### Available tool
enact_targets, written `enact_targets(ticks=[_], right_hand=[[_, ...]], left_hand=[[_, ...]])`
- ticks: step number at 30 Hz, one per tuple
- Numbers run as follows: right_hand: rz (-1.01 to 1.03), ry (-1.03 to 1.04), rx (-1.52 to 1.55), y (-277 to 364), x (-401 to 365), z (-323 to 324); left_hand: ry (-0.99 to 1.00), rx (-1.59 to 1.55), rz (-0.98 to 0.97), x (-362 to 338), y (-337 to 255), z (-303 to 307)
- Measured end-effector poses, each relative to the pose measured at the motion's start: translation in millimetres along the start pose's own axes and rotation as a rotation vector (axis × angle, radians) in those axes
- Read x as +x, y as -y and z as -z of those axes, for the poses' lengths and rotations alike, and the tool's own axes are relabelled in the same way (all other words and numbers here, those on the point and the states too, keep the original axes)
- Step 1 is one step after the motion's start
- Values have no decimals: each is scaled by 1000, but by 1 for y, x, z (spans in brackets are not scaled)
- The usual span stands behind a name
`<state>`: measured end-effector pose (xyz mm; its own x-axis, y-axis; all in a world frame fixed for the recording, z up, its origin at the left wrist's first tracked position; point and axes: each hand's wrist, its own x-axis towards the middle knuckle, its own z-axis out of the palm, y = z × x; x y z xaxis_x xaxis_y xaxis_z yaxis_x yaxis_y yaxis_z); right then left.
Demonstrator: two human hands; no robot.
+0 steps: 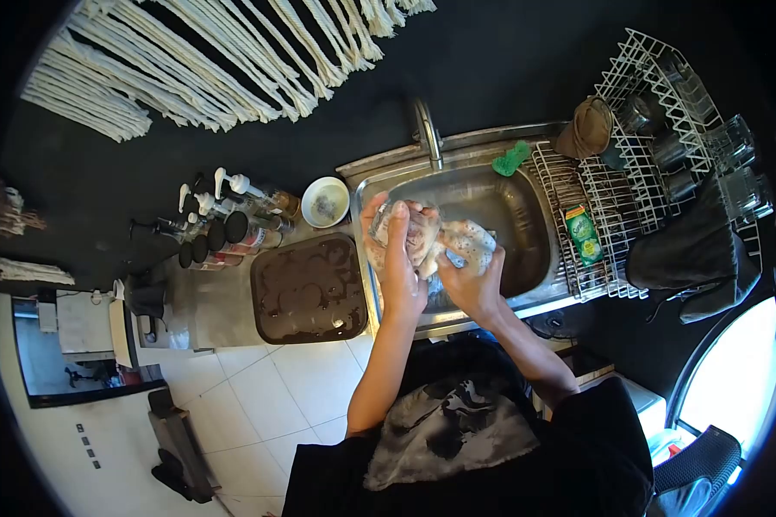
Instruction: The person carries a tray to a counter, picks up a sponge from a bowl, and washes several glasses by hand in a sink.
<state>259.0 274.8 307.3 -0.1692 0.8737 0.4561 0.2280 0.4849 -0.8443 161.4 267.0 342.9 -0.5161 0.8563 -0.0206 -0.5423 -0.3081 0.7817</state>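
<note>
Over the left part of the steel sink (539,276), my two hands are close together and coated in suds. My left hand (401,258) is closed around a clear drinking glass (391,226), its thumb lying along the near side. Just to the right, my right hand (477,274) curls over a bluish, foam-covered pad (457,257); lather and fingers hide most of it. The faucet (428,136) stands behind the hands.
A brown tray (309,293) with wet patches and a white bowl (325,202) sit left of the sink. Pump bottles (233,185) stand farther left. A green sponge (511,158) lies on the back rim. To the right, a wire dish rack (616,185) holds glasses (733,142).
</note>
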Motion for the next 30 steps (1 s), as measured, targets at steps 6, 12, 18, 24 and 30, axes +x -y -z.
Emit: enact_targets(ticks=[6, 12, 18, 24, 30], right_hand=[[-114, 112, 243, 3, -1, -3], [-647, 263, 1212, 3, -1, -14], [-332, 295, 868, -19, -18, -4], [111, 93, 262, 26, 35, 59], [289, 135, 21, 37, 43, 20]], left_hand=[[58, 69, -72, -1, -5, 8], [409, -97, -215, 1, 6, 18], [229, -352, -110, 4, -16, 18], [11, -278, 17, 10, -12, 33], [14, -262, 151, -13, 7, -13]])
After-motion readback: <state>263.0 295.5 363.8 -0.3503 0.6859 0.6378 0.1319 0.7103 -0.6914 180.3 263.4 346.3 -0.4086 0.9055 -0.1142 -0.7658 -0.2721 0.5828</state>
